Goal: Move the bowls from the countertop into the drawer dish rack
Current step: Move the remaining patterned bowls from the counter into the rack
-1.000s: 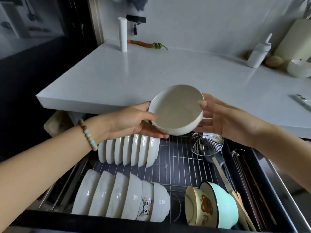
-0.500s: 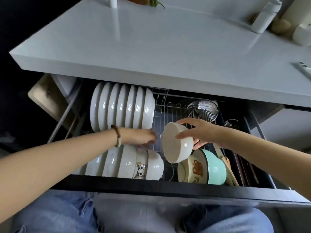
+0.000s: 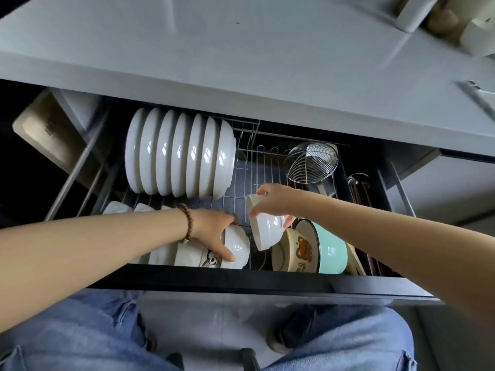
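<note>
My right hand (image 3: 276, 201) grips a white bowl (image 3: 263, 231) by its rim, tilted on edge, low in the wire dish rack (image 3: 245, 167) of the open drawer. It hangs in the gap between the front row of white bowls (image 3: 235, 246) and a cream bear bowl (image 3: 293, 250). My left hand (image 3: 214, 226) rests spread on the end bowl of that front row, fingers over its side. Whether the held bowl touches the rack wires is unclear.
A row of several white plates (image 3: 179, 153) stands at the rack's back left. A mint bowl (image 3: 330, 249) sits right of the bear bowl, a wire skimmer (image 3: 310, 162) behind it. The grey countertop (image 3: 241, 62) overhangs the drawer. The dark drawer front (image 3: 241, 282) is nearest me.
The bowl came down from above the countertop edge into the drawer. My left hand let go of it and moved onto the front row of bowls; my right hand lowered it further.
</note>
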Demonstrator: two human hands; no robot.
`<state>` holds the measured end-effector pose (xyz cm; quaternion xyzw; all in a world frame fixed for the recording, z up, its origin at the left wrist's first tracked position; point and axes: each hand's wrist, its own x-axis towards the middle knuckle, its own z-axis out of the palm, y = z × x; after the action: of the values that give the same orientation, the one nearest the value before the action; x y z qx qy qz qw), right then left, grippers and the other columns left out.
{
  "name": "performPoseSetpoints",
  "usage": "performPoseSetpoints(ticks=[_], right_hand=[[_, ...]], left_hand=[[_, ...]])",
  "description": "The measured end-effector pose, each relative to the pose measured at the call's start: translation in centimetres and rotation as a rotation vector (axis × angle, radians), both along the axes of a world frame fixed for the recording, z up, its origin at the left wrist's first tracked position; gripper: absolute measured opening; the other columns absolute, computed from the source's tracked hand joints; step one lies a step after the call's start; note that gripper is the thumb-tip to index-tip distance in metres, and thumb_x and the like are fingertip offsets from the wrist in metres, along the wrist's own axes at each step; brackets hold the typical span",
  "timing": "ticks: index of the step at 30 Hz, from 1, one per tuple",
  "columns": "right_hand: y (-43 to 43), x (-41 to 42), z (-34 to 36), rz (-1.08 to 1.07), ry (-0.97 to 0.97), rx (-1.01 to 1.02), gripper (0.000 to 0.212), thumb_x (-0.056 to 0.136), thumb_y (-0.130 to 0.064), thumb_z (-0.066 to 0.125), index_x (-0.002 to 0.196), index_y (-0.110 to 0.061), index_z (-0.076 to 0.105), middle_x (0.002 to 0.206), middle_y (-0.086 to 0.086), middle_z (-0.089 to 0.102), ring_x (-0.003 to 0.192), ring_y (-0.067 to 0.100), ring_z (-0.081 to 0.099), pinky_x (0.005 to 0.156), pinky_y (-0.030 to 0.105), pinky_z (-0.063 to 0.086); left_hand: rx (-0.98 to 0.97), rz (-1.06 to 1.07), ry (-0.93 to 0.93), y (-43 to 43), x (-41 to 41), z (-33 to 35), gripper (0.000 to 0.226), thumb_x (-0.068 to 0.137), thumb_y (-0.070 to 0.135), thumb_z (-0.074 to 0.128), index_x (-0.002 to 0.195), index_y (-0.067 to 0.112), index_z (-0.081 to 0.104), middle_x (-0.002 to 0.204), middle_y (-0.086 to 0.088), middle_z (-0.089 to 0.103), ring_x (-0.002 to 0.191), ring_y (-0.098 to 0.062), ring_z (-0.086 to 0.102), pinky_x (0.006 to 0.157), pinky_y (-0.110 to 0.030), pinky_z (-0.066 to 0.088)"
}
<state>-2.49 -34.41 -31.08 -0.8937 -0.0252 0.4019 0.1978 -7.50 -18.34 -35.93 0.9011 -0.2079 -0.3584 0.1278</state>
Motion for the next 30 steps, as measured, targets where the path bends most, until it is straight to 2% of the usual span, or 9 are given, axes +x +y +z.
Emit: performPoseSetpoints(ticks=[3,5,8,11,14,18,23,27,30], right_hand=[[0.2,-0.3,-0.4,-0.025,0.025,-0.018,0.068,0.081,-0.027,0.068,0.140,-0.021,0.035,0.139,0.014,0.039,0.106,0.032,0.046,0.052,0.033,0.053],[0.2,-0.5,-0.6,-0.042,0.049,-0.024,0.069,0.082,-0.025,0.068,0.141,-0.020,0.034,0.144,0.014,0.036,0.118,0.035,0.045,0.058,0.036,0.056],[0.2,-1.1,-0.6,-0.050,0.098,-0.044,0.070,0.083,-0.024,0.067,0.143,-0.017,0.032,0.148,0.014,0.032,0.126,0.037,0.041,0.062,0.038,0.057],[0.0,-1.4,-0.2,-0.044,0.138,-0.079,0.068,0.084,-0.024,0.066,0.143,-0.014,0.032,0.147,0.016,0.034,0.122,0.037,0.046,0.061,0.035,0.057],[-0.4,-1.2,0.4,-0.068,0.170,-0.073,0.062,0.086,-0.028,0.064,0.140,-0.015,0.036,0.140,0.019,0.042,0.113,0.036,0.054,0.056,0.031,0.058],[-1.1,-1.1,0.9,-0.107,0.191,-0.051,0.060,0.085,-0.031,0.065,0.138,-0.017,0.040,0.135,0.020,0.047,0.111,0.035,0.055,0.065,0.034,0.059],[-1.4,-1.4,0.2,-0.073,0.186,-0.069,0.056,0.085,-0.033,0.065,0.133,-0.014,0.044,0.133,0.017,0.048,0.105,0.032,0.056,0.065,0.033,0.059],[-1.5,-1.4,-0.3,-0.020,0.134,-0.099,0.068,0.081,-0.037,0.067,0.139,-0.013,0.038,0.138,0.017,0.043,0.103,0.033,0.059,0.071,0.035,0.060],[-1.3,-1.5,-0.6,0.026,0.114,-0.122,0.076,0.079,-0.043,0.068,0.141,-0.013,0.035,0.139,0.017,0.044,0.101,0.033,0.061,0.073,0.037,0.060]], left_hand=[[0.006,-0.012,0.015,-0.2,0.0,0.0,0.093,0.074,0.059,0.066,0.143,0.010,0.027,0.146,-0.003,0.037,0.127,-0.019,0.042,0.105,-0.035,0.036],[-0.002,-0.011,0.033,-0.1,0.0,0.0,0.094,0.074,0.059,0.066,0.144,0.012,0.025,0.148,-0.002,0.034,0.129,-0.018,0.040,0.106,-0.035,0.036],[-0.013,-0.006,0.029,0.1,0.1,-0.3,0.098,0.073,0.063,0.065,0.145,0.013,0.023,0.149,-0.002,0.034,0.131,-0.018,0.039,0.107,-0.034,0.035],[-0.093,0.072,0.071,-0.3,0.1,-0.4,0.113,0.067,0.072,0.061,0.149,0.017,0.007,0.155,-0.003,0.022,0.137,-0.020,0.030,0.108,-0.029,0.028],[-0.210,0.169,0.119,-1.6,0.3,-0.3,0.121,0.061,0.075,0.063,0.148,0.024,-0.004,0.157,-0.002,0.017,0.137,-0.020,0.030,0.098,-0.021,0.029],[-0.264,0.227,0.148,-3.3,1.0,-0.3,0.121,0.061,0.068,0.070,0.147,0.020,0.000,0.154,-0.005,0.022,0.135,-0.022,0.033,0.100,-0.024,0.033],[-0.193,0.121,0.196,-4.1,0.9,-0.6,0.116,0.058,0.064,0.076,0.143,0.028,0.006,0.147,-0.001,0.028,0.130,-0.020,0.037,0.103,-0.027,0.038],[-0.218,0.157,0.114,-4.3,0.5,-1.1,0.115,0.050,0.070,0.076,0.136,0.026,0.013,0.133,0.000,0.048,0.116,-0.019,0.048,0.097,-0.032,0.044],[-0.206,0.166,0.076,-4.2,0.5,-1.4,0.116,0.045,0.075,0.074,0.133,0.023,0.019,0.117,0.002,0.055,0.106,-0.019,0.054,0.092,-0.034,0.048]])
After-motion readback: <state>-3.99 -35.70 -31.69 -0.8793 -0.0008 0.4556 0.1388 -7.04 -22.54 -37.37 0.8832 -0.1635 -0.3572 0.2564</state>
